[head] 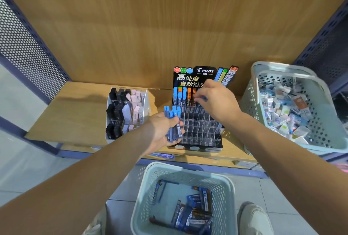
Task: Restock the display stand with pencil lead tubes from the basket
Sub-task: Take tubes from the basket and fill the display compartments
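A black display stand (199,136) with clear slots sits on the wooden shelf; several blue and orange lead tubes (179,96) stand in its back row. My left hand (162,131) grips a bundle of blue lead tubes (174,121) just in front of the stand's left side. My right hand (216,101) hovers over the back rows and pinches a single blue tube (203,98). A pale green basket (148,187) on the floor below holds several more lead tubes (194,210).
A white rack of black, grey and pink erasers (124,114) stands left of the stand. A second pale basket (320,140) full of small packets sits at the right. A few loose tubes (163,156) lie at the shelf's front edge. My shoe (254,219) is beside the floor basket.
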